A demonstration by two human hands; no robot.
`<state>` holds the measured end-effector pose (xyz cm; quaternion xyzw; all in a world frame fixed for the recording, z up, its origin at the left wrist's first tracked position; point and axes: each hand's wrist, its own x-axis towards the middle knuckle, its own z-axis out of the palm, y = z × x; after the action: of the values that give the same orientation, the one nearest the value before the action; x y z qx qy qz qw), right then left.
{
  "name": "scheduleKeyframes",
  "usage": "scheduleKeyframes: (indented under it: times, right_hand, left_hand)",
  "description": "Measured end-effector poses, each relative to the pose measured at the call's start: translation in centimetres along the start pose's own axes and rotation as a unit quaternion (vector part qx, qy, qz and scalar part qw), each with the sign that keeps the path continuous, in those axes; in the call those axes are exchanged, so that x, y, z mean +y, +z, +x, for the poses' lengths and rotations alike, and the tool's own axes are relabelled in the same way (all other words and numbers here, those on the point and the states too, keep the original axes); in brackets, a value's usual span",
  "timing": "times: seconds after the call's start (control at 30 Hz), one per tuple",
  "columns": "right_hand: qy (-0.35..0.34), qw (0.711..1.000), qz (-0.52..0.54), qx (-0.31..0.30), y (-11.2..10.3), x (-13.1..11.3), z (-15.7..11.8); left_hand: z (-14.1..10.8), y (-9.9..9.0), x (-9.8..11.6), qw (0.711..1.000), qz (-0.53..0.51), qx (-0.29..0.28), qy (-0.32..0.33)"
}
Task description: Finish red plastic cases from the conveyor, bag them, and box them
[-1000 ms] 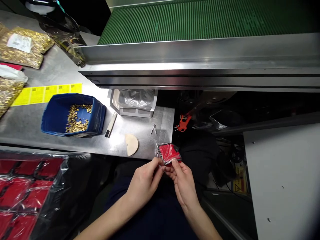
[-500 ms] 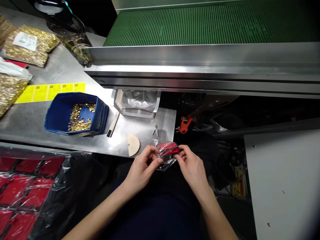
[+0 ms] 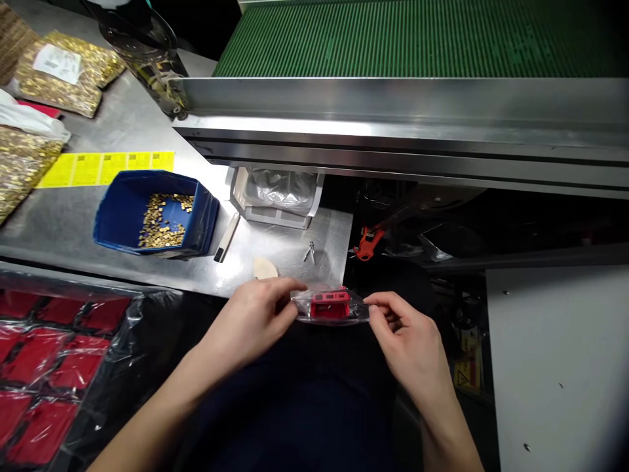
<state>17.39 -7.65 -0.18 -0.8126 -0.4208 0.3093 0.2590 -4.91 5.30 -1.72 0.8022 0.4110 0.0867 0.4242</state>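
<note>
A clear plastic bag (image 3: pixel 357 311) is stretched between my two hands near the front edge of the metal table. Inside it lies a red plastic part (image 3: pixel 330 305) with small slots along its upper face. My left hand (image 3: pixel 263 308) pinches the bag's left end between thumb and fingers. At the right end, my right hand (image 3: pixel 400 328) grips the plastic the same way, fingers curled. A pale round disc (image 3: pixel 265 267) lies just beyond my left hand, which partly covers it. A small metal piece with two legs (image 3: pixel 310 252) rests on the table behind the bag.
A blue bin (image 3: pixel 111 219) with small brass pieces stands left, beside a white-handled cutter (image 3: pixel 227 237). Behind are a grey tray (image 3: pixel 278 216) of clear bags and a green conveyor belt (image 3: pixel 393 39). Wrapped red parts (image 3: pixel 44 367) fill the lower left; an orange tool (image 3: pixel 368 244) hangs right.
My hands have moved apart, pulling the bag out wide between them. The red part has turned and now sits mid-bag. My left hand now covers part of the disc.
</note>
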Motion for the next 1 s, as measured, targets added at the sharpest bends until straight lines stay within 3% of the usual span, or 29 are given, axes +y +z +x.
scheduleKeyframes:
  times: [0.1,0.2,0.3,0.4,0.6,0.83,1.0]
  right_hand:
    - [0.058,0.988,0.138,-0.037,0.4,0.4,0.3]
    - [0.109,0.955,0.263,-0.077,1.2,1.2,0.9]
    - [0.136,0.929,0.334,-0.084,2.0,1.9,1.1]
    - [0.128,0.918,0.362,-0.096,2.4,2.3,0.8]
    - [0.07,0.945,0.298,-0.111,2.5,2.9,-0.1]
    - [-0.01,0.984,0.165,-0.07,2.9,2.5,-0.1]
    - [-0.088,0.995,0.05,0.023,2.9,2.4,0.1]
  left_hand:
    - [0.0,-0.4,-0.7,0.999,-0.046,-0.001,-0.001]
    - [0.0,0.0,-1.4,0.996,-0.082,-0.002,-0.025]
    - [0.0,0.6,-1.7,0.993,-0.107,-0.009,-0.047]
    - [-0.4,0.9,-1.9,0.992,-0.124,-0.028,-0.022]
    - [-1.8,1.7,-2.5,0.99,-0.124,-0.048,0.045]
    - [-1.6,4.7,-2.9,0.993,0.009,0.013,0.116]
    - [-0.4,6.9,-3.2,0.984,-0.083,0.088,0.13]
